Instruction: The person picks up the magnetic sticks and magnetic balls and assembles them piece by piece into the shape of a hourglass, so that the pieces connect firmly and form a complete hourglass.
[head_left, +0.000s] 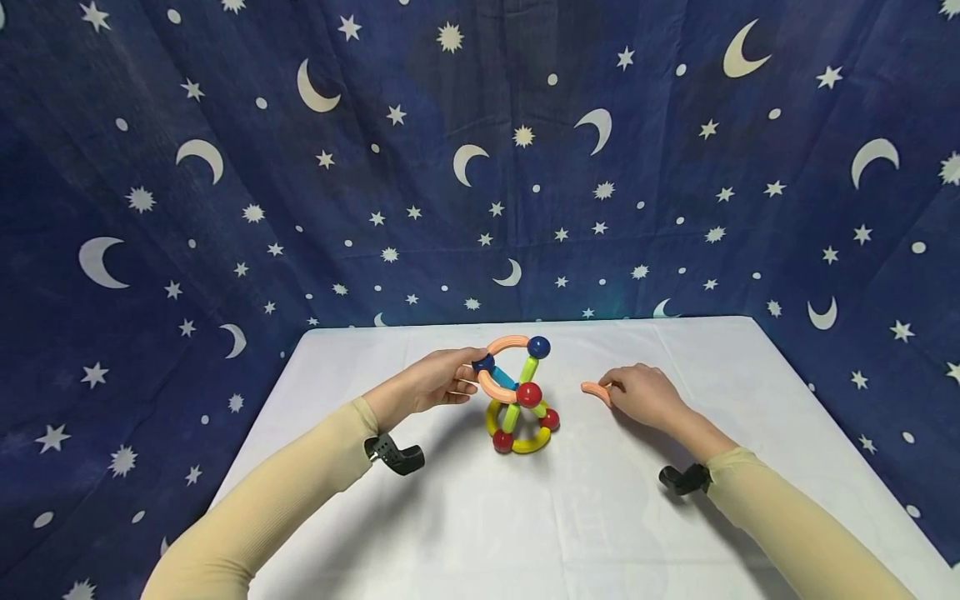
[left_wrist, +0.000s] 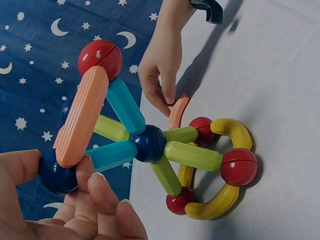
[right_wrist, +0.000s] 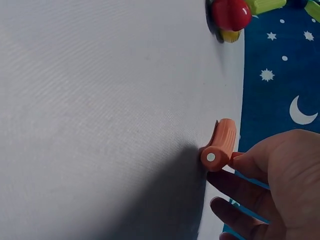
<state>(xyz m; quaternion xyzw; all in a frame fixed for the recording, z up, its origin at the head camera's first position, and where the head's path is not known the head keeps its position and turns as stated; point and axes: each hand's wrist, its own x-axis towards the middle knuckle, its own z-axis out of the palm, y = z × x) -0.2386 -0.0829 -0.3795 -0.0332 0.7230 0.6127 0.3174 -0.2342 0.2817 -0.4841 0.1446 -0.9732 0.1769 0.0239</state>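
A magnetic ball-and-rod structure [head_left: 512, 417] stands on the table. Its base has red balls [left_wrist: 239, 166] and curved yellow rods [left_wrist: 216, 204]. Green rods [left_wrist: 194, 155] rise to a central dark blue ball [left_wrist: 148, 143], with blue rods [left_wrist: 126, 106] and peach curved rods [left_wrist: 83, 117] above. My left hand [head_left: 442, 377] pinches an upper dark blue ball [left_wrist: 57, 172] between thumb and fingers. To the structure's right, my right hand [head_left: 645, 395] pinches a loose peach curved rod [head_left: 597, 392] at one end, low over the table. A white dot marks the rod's end face in the right wrist view.
A white cloth covers the table [head_left: 480, 533]. Behind it hangs a dark blue curtain [head_left: 420, 167] with moons and stars. Each wrist wears a black camera mount [head_left: 395, 455].
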